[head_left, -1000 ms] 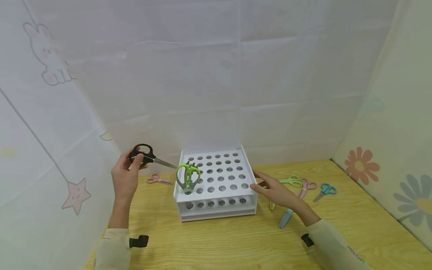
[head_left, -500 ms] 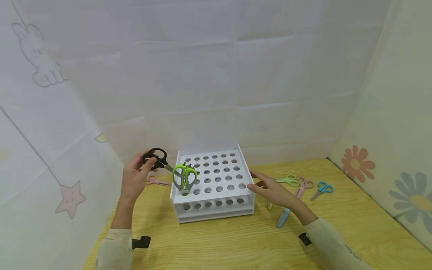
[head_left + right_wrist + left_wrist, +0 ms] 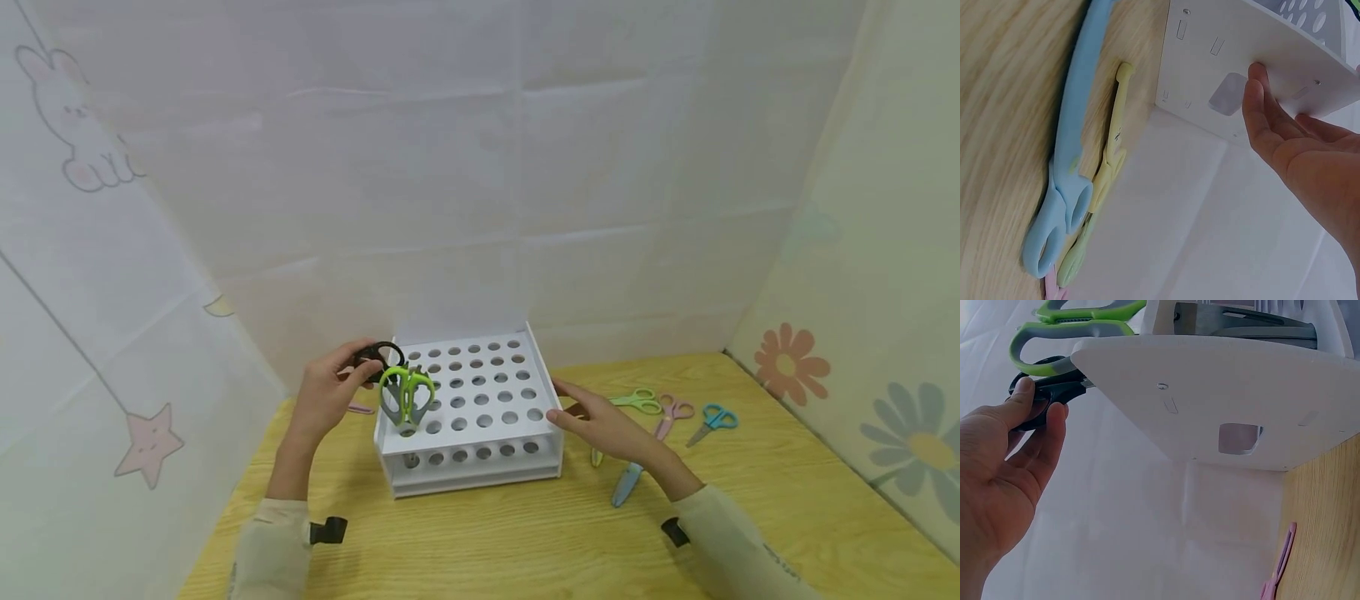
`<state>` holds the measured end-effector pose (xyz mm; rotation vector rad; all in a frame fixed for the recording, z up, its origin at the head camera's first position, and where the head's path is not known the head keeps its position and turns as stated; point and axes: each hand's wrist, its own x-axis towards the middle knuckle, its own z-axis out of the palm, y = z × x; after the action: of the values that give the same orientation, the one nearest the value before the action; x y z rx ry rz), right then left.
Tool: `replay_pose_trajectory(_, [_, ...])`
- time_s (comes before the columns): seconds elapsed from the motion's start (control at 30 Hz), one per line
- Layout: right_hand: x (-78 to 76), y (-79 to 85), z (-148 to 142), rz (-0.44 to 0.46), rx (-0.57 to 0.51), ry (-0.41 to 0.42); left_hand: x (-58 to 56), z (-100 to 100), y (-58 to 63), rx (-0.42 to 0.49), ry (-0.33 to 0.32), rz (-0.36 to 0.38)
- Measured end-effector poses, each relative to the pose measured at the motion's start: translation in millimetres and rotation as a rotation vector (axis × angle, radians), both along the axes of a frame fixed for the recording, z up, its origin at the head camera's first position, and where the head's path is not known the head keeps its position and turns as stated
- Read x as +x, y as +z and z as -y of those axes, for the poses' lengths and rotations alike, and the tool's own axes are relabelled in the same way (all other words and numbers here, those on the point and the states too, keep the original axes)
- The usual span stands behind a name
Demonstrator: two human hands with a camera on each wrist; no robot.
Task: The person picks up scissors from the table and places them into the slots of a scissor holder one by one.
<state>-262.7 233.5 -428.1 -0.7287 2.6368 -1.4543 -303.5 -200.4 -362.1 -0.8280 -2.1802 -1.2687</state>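
My left hand (image 3: 326,390) pinches a pair of black-handled scissors (image 3: 1063,390) between thumb and fingers at the rack's left side. Their blades are mostly hidden behind the green-and-grey scissors (image 3: 407,395), which stand handles up in the front left hole of the white rack (image 3: 480,432). In the left wrist view the black handle lies close beside the green one; whether they touch I cannot tell. On the other side, my right hand (image 3: 611,425) rests its fingertips against the rack's outer right wall, thumb near the top edge.
Right of the rack lie light green scissors (image 3: 643,402), pink scissors (image 3: 666,418), blue scissors (image 3: 716,419), yellow scissors (image 3: 1113,137) and long light blue scissors (image 3: 1072,131). More pink scissors (image 3: 361,408) lie at the left. Fabric walls (image 3: 450,167) enclose the wooden table (image 3: 465,542).
My left hand has moved right with the black scissors, bringing them from left of the rack to behind the green-and-grey handles. The right hand stays at the rack's side.
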Motion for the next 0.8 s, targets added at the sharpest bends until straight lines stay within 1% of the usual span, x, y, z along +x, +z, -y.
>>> replay_pose_trajectory(0.17, [-0.3,-0.8,0.4,-0.001,0.004,-0.008,-4.0,-0.7,-5.2,-0.043,-0.036,-0.008])
replay_pose_trajectory(0.23, [-1.0,-2.0,0.4,-0.001,0.011,-0.013,-5.5,-1.5,-7.4,-0.069,-0.032,-0.014])
replay_pose_trajectory(0.33, [-1.7,-3.5,0.2,0.003,0.017,-0.017,-7.5,-2.9,-11.4,-0.116,-0.007,-0.026])
replay_pose_trajectory(0.4, [-1.8,-4.4,0.2,0.006,0.018,-0.018,-8.5,-4.2,-14.3,-0.133,0.005,-0.016])
replay_pose_trajectory(0.57, [-1.7,-5.2,-0.1,0.007,0.014,-0.013,-12.3,-8.1,-20.0,-0.177,0.002,-0.009])
replay_pose_trajectory(0.67, [-1.7,-5.2,-0.4,0.007,0.010,-0.008,-15.6,-8.9,-23.0,-0.220,0.006,-0.039])
replay_pose_trajectory(0.8, [-1.7,-4.5,-0.6,0.004,0.013,-0.008,-18.1,-9.0,-25.5,-0.248,0.004,-0.040])
